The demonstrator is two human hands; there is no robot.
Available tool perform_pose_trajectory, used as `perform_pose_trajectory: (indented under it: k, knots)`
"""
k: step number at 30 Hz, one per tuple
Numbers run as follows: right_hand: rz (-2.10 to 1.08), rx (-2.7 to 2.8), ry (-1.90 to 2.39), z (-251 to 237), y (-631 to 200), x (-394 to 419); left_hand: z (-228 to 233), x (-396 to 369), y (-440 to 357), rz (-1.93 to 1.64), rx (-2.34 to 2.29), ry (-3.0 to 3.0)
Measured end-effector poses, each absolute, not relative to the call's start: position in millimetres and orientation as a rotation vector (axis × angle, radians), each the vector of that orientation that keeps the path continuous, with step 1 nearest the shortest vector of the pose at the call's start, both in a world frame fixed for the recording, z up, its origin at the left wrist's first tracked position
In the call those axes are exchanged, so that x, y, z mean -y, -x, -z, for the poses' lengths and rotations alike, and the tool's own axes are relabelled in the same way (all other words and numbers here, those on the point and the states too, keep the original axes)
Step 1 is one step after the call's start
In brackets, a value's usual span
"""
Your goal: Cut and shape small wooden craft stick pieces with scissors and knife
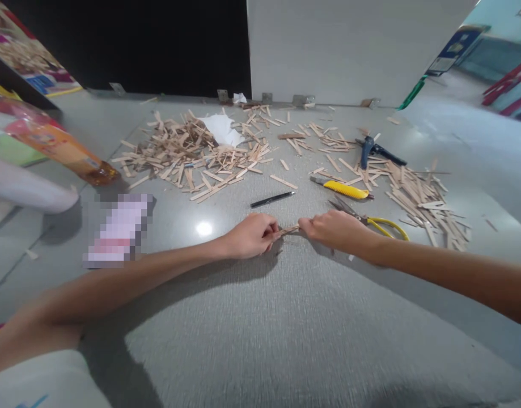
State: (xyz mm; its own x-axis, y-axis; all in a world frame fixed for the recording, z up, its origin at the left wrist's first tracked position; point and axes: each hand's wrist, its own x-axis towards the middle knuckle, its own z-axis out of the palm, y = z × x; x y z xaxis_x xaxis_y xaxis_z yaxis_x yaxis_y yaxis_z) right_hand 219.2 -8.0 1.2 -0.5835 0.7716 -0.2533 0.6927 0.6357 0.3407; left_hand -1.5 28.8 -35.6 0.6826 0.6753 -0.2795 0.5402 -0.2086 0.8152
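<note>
Between my two hands stretches a thin wooden stick [291, 229], low over the grey surface. My left hand [255, 235] pinches its left end, and my right hand [334, 229] is closed round the right end. Whether it is one stick or a few pressed together I cannot tell. Beyond the hands lie a black pen [272, 199] and a yellow utility knife [345, 189]. Yellow-handled scissors [388, 226] rest just behind my right hand, which partly hides them.
A heap of wooden sticks [175, 153] with white paper [223, 130] lies back left; more sticks [426, 198] lie right. A dark blue clamp-like tool [377, 152] sits among them. At left are a bottle [68, 147] and a blurred-out flat object [119, 229]. A board [354, 51] stands behind.
</note>
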Motion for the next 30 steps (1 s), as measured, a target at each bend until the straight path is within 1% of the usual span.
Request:
perform_pose_trajectory:
  k: [7,12,14,15,19,21,24,25,27,30]
  knots:
    - [-0.35,-2.401,-1.403,4,-195,43,42,-21,0,-0.242,-1.009,-2.024]
    - [-0.235,-2.433,-1.518,-6,-202,41,50,-14,-1,-0.337,-1.065,-2.116]
    - [-0.12,-2.488,-1.575,-13,-212,38,53,-11,-2,-0.374,-1.081,-2.151]
    - [0.006,-2.523,-1.614,-16,-216,37,55,-10,-2,-0.391,-1.088,-2.166]
    - [0.829,-2.484,-1.729,-25,-230,30,63,-7,-2,-0.465,-1.103,-2.21]
    - [1.284,-2.309,-1.733,-25,-233,27,67,-6,-1,-0.505,-1.09,-2.227]
    - [2.117,-1.86,-1.718,-13,-228,28,74,-8,1,-0.568,-1.038,-2.25]
    - [2.301,-1.724,-1.707,-6,-225,31,76,-9,1,-0.59,-1.017,-2.256]
    - [2.521,-1.485,-1.748,7,-215,41,79,-10,2,-0.63,-0.974,-2.267]
    - [2.621,-1.414,-1.858,15,-205,51,81,-11,2,-0.682,-0.91,-2.281]
